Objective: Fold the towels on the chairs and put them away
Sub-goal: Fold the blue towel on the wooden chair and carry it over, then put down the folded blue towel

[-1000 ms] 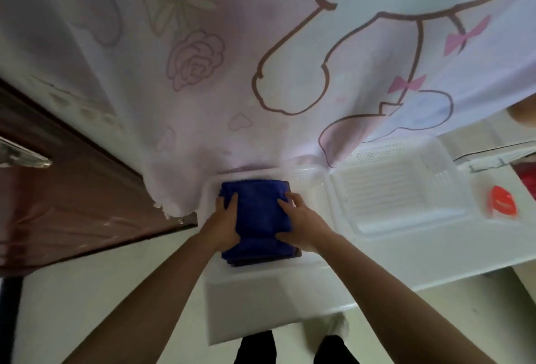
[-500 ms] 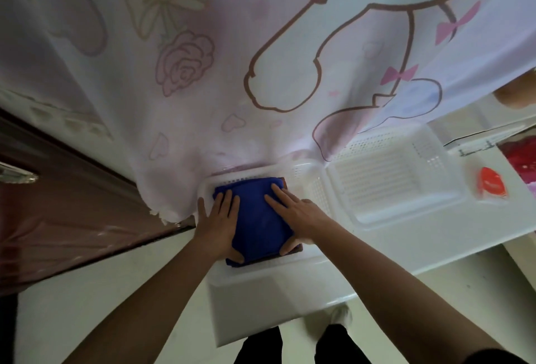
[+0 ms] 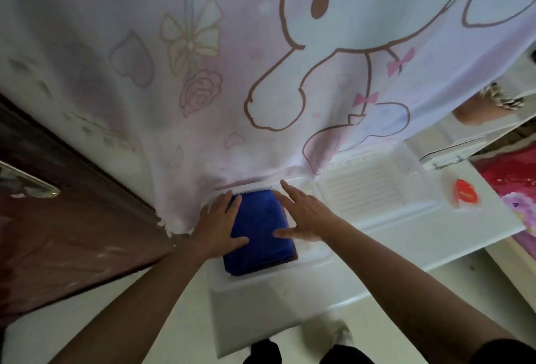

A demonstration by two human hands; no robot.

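Our left hand point(image 3: 219, 226) and right hand point(image 3: 304, 214), fingers now flattened open, press the folded blue terry towel point(image 3: 258, 227) into the white perforated plastic basket point(image 3: 307, 256): stowed.

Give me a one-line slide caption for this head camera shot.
Both hands, left hand and right hand, press a folded blue towel into a white plastic basket beneath a pink cartoon curtain.

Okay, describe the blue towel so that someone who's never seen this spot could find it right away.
Look below the pink cartoon-print curtain to the white shelf holding two white plastic baskets side by side. The folded blue towel lies in the left basket, with the left hand and right hand flat on its sides. It is the only dark blue thing there; the right basket is empty.
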